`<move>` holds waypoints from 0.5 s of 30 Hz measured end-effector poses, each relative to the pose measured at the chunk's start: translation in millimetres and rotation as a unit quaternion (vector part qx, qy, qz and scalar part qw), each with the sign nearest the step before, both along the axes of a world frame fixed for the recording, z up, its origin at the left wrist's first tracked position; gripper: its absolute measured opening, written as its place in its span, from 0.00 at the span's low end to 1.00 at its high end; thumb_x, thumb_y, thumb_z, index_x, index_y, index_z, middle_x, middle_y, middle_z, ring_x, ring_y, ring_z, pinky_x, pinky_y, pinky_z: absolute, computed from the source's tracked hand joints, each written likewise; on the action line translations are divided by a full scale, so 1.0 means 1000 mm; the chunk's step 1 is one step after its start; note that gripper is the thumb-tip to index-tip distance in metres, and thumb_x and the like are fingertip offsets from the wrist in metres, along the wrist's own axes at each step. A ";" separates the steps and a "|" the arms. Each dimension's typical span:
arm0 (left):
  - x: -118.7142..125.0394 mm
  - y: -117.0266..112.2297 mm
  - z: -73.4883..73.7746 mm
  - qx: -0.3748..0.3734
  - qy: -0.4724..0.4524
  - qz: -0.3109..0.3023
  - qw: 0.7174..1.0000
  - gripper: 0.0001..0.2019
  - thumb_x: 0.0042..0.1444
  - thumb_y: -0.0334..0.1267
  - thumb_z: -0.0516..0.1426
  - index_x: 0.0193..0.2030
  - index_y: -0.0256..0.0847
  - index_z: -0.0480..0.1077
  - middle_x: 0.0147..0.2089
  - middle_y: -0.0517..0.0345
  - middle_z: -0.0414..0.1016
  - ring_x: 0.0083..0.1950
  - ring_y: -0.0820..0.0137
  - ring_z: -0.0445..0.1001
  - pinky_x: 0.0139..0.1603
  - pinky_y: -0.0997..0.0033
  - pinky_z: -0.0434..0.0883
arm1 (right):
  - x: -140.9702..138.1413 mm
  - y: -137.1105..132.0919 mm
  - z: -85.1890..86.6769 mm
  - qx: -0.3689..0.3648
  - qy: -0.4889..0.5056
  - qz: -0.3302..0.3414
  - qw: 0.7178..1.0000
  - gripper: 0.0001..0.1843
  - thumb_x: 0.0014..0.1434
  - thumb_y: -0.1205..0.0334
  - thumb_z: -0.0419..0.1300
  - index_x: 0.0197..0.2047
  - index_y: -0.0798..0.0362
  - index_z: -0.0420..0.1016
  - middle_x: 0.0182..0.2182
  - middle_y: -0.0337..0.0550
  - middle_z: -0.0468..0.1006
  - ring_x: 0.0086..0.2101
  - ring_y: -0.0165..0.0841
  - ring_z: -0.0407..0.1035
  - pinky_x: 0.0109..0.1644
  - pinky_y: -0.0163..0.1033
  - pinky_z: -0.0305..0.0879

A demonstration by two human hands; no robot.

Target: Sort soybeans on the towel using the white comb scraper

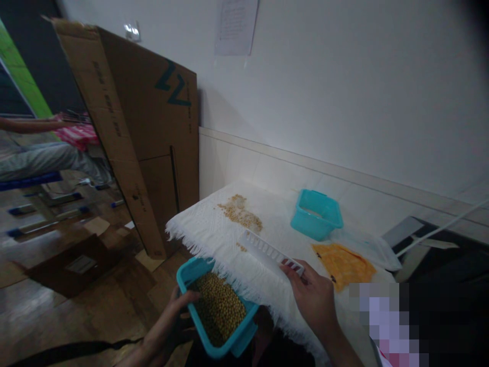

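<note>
Head: left hand holds tub beneath cloth edge.

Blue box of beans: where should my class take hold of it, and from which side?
Probably by the left rim of the box, coming from the left, thumb over the edge, as the left hand does. That rim is exposed, while the cloth's fringe overlaps the opposite one. The many beans inside suggest steadying the wall too.

A makeshift workroom, I reckoned!
A tall carton stood beside a cloth-covered table, a printed sheet on the wall.
</note>
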State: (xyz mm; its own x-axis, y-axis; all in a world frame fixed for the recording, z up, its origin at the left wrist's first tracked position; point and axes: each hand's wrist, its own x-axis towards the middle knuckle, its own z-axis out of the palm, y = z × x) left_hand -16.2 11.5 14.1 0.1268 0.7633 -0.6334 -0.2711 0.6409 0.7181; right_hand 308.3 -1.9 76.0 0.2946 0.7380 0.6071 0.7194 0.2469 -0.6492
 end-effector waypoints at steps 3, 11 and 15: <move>0.001 -0.001 0.001 0.011 0.004 0.011 1.000 0.44 0.51 0.58 0.75 0.72 0.53 0.66 0.48 0.52 0.86 0.50 0.43 0.89 0.49 0.46 0.85 | -0.002 -0.003 0.002 0.010 -0.009 -0.010 1.000 0.38 0.76 0.25 0.61 0.37 0.52 0.93 0.23 0.45 0.88 0.20 0.36 0.82 0.24 0.32 0.75; 0.001 -0.002 0.003 0.012 -0.001 -0.001 1.000 0.42 0.53 0.57 0.73 0.71 0.52 0.66 0.47 0.52 0.86 0.52 0.43 0.90 0.47 0.50 0.84 | -0.003 -0.016 0.003 0.057 -0.060 -0.012 0.996 0.38 0.78 0.27 0.60 0.36 0.51 0.93 0.26 0.47 0.90 0.22 0.38 0.86 0.25 0.30 0.77; 0.000 -0.001 0.002 0.014 -0.004 -0.009 1.000 0.45 0.53 0.58 0.73 0.74 0.52 0.63 0.48 0.52 0.86 0.52 0.44 0.90 0.50 0.48 0.85 | -0.006 -0.018 0.007 0.071 -0.088 0.006 0.994 0.36 0.81 0.31 0.59 0.37 0.50 0.92 0.26 0.45 0.91 0.22 0.37 0.87 0.27 0.28 0.79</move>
